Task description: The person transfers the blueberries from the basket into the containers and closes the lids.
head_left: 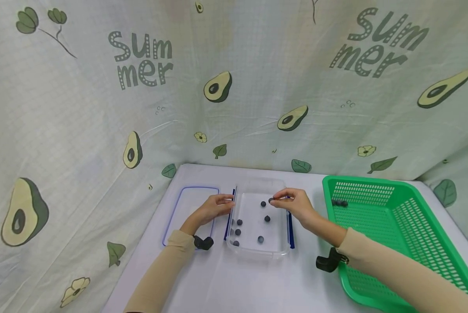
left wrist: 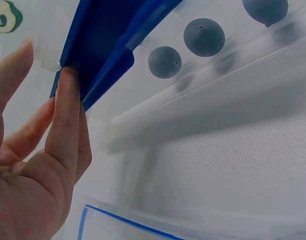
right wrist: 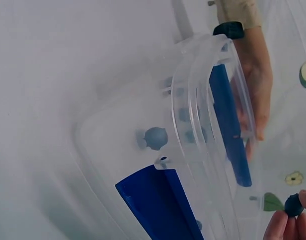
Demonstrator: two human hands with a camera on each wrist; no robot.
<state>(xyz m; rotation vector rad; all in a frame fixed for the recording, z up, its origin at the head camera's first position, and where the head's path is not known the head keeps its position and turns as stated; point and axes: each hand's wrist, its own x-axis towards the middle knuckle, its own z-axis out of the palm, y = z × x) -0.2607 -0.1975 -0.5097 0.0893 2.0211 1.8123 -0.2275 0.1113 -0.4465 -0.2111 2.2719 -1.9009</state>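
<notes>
A clear plastic container (head_left: 257,252) with blue side clips stands in the middle of the table, several blueberries (head_left: 267,218) scattered on its bottom. Over its far right part, my right hand (head_left: 298,206) pinches one blueberry (right wrist: 293,205) between thumb and fingertips. My left hand (head_left: 213,206) is at the container's left side. In the left wrist view its nearly straight fingers (left wrist: 65,120) touch the blue clip (left wrist: 100,45), with the thumb held apart. Through the clear wall, blueberries show in a row beside that clip.
To the right stands a green slotted basket (head_left: 349,282) with a few blueberries (head_left: 344,203) in its far left corner. A clear lid with a blue rim (head_left: 174,208) lies left of the container. Behind the table hangs a printed cloth (head_left: 249,143).
</notes>
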